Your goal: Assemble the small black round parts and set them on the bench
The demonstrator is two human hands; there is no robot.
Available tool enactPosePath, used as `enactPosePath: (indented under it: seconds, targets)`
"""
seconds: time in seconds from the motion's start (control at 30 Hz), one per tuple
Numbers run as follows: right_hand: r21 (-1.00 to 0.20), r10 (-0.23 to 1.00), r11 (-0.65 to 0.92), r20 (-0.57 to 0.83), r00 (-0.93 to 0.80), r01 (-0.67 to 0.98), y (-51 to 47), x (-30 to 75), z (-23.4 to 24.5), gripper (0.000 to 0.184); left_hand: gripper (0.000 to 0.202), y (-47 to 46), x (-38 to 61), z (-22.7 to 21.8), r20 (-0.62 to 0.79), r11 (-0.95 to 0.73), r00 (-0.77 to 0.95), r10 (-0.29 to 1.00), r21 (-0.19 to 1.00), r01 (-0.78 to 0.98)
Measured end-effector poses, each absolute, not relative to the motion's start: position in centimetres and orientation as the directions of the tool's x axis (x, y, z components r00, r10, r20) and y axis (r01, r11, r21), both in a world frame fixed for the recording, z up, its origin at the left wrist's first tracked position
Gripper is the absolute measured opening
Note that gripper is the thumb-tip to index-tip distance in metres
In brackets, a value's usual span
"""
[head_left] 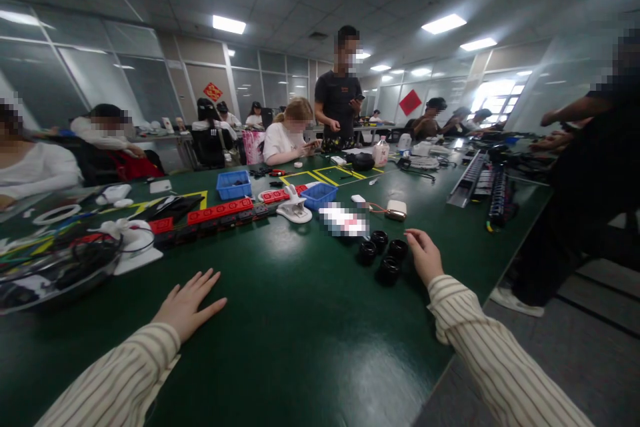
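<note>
My left hand [191, 305] lies flat on the green tabletop [280, 333], its fingers spread and nothing under them that I can see. At the right, my right hand [426, 256] is beside a cluster of glossy black round pieces, short and hollow-looking; their exact kind is unclear. Of these, the nearest black piece [389, 271] and another black piece [399, 249] sit close to its fingertips. The right fingers point left, slightly bent and apart from the thumb, with no held object visible. Whether a fingertip touches a black piece, I cannot tell.
Red and black socket strips [220, 212] cross the table, near a white clip-like stand [294, 207] and blue bins [234, 184]. A tray of cables [55, 280] stands left. A beige small case [396, 209] lies beyond the black pieces. A person [595, 147] stands at right.
</note>
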State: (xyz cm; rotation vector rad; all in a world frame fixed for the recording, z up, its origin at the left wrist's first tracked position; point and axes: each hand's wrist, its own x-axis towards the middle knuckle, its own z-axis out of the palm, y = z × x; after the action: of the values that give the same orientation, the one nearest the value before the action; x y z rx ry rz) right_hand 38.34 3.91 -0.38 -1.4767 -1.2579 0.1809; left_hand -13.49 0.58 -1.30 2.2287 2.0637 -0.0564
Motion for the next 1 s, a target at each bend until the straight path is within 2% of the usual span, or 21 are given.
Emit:
enactPosePath:
  seconds: [0.13,0.33,0.5,0.6,0.67,0.73,0.8,0.87,1.0]
  targets:
    - [-0.799,0.703,0.128,0.491,0.515,0.587,4.3,39.1,-0.6,0.049,0.07,0.5,-13.3,-1.1,-0.099,-0.071,0.077,0.992,0.058,0.996]
    - [-0.82,0.518,0.082,0.521,0.679,0.566,3.1,39.0,-0.1,0.053,0.071,0.1,-12.8,-0.5,-0.115,-0.06,0.07,0.991,0.088,0.994]
    - [-0.791,0.462,0.144,0.584,0.667,0.594,-0.7,35.1,0.4,0.046,0.074,-0.2,-12.6,-0.2,-0.081,-0.073,0.086,0.993,0.147,0.986]
    - [-0.72,0.547,0.247,0.656,0.52,0.648,-3.8,30.4,0.7,0.035,0.074,-0.4,-12.5,0.0,-0.083,-0.072,0.086,0.993,0.159,0.985]
    - [-0.63,0.651,0.365,0.699,0.297,0.685,-6.0,26.6,0.9,0.024,0.073,-0.5,-12.5,0.0,-0.074,-0.075,0.089,0.993,0.17,0.983]
    - [-0.531,0.684,0.522,0.728,0.044,0.667,-8.0,22.6,1.1,0.019,0.072,-0.6,-12.6,0.0,-0.059,-0.081,0.093,0.994,0.185,0.979]
    - [-0.48,0.729,0.603,0.656,-0.195,0.638,-9.6,18.6,1.4,0.017,0.07,-0.9,-12.5,0.1,-0.039,-0.089,0.099,0.994,0.202,0.975]
    - [-0.471,0.747,0.655,0.52,-0.414,0.591,-10.9,14.9,1.7,0.019,0.067,-1.5,-12.3,0.3,0.015,-0.108,0.107,0.994,0.197,0.974]
    - [-0.442,0.677,0.734,0.406,-0.614,0.516,-11.4,8.5,2.1,0.024,0.058,-3.3,-11.9,1.2,0.26,-0.142,0.104,0.96,0.129,0.982]
